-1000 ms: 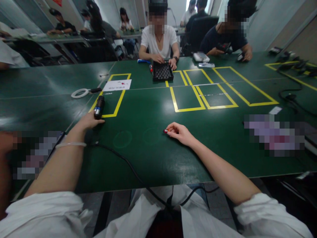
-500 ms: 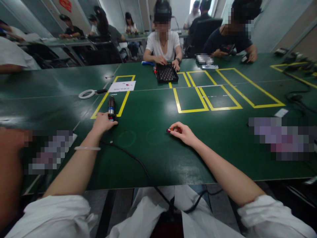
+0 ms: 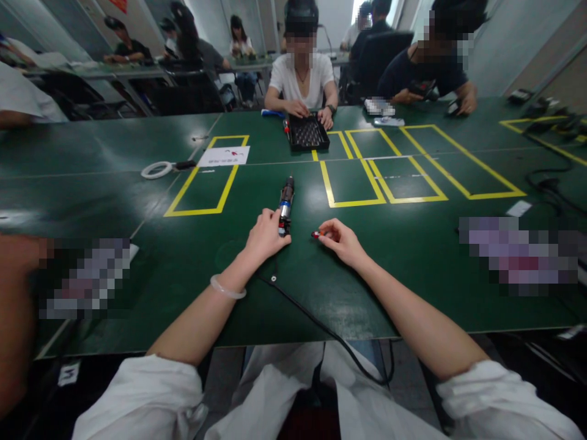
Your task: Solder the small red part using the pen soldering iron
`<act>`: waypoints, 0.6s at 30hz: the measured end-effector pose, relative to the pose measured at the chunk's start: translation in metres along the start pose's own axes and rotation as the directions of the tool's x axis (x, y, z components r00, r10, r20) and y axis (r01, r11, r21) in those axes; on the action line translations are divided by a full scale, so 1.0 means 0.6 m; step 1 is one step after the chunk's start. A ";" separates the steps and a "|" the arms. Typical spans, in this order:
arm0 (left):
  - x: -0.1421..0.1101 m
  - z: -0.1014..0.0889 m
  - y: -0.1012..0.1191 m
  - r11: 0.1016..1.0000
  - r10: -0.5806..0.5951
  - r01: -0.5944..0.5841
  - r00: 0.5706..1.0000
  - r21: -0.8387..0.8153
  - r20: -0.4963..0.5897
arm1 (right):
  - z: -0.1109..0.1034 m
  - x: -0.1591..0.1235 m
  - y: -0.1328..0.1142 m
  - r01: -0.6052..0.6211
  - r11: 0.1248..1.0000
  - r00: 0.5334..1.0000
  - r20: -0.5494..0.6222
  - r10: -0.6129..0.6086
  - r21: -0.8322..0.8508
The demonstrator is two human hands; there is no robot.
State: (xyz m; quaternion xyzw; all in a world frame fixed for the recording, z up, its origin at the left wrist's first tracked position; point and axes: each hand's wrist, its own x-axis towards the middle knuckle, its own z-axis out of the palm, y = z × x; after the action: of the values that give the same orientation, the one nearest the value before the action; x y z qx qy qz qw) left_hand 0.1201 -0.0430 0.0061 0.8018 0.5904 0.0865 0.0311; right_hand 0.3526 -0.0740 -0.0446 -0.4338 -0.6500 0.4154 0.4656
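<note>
Left hand (image 3: 266,237) curls partway closed around the rear of a dark tool (image 3: 285,208) with blue and silver bands, its tip pointing away across the green table (image 3: 362,308). Right hand (image 3: 343,242), just to the right, pinches a small red piece (image 3: 316,234) between thumb and fingertips, nearly closed (the far side of both grips is hidden, so I cannot tell finger placement there). Tool and piece are near, not touching. Sound handling, I judge: steady the tool, leave the piece's red end exposed, keep the black cord (image 3: 312,316) slack.
</note>
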 end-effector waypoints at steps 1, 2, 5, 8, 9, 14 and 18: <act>-0.004 0.002 0.021 0.999 0.037 -0.037 0.999 -0.013 0.005 | -0.002 -0.001 0.000 0.016 0.999 1.000 0.003 -0.015 -0.044; -0.007 0.005 0.040 0.997 0.069 -0.069 0.998 -0.024 0.011 | -0.003 -0.001 -0.001 0.034 0.995 0.999 0.009 -0.033 -0.094; -0.017 0.011 0.081 0.988 0.147 -0.145 0.989 -0.050 0.034 | -0.007 -0.004 -0.003 0.099 0.967 0.995 0.027 -0.095 -0.235; -0.023 0.015 0.099 0.978 0.202 -0.198 0.978 -0.072 0.057 | -0.009 -0.006 -0.007 0.149 0.933 0.989 0.062 -0.136 -0.328; -0.025 0.016 0.101 0.976 0.209 -0.205 0.976 -0.075 0.059 | -0.009 -0.006 -0.008 0.159 0.921 0.987 0.081 -0.139 -0.355; -0.030 0.020 0.098 0.977 0.206 -0.202 0.978 -0.074 0.046 | -0.009 -0.008 -0.013 0.179 0.880 0.981 0.146 -0.127 -0.441; -0.031 0.023 0.094 0.976 0.204 -0.201 0.978 -0.082 0.035 | -0.014 -0.008 -0.014 0.198 0.876 0.976 0.175 -0.132 -0.439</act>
State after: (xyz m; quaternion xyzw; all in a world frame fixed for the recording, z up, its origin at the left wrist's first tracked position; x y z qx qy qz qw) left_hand 0.1703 -0.0767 -0.0007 0.8576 0.5011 0.0949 0.0660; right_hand 0.3602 -0.0799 -0.0359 -0.4432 -0.7946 0.2401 0.3384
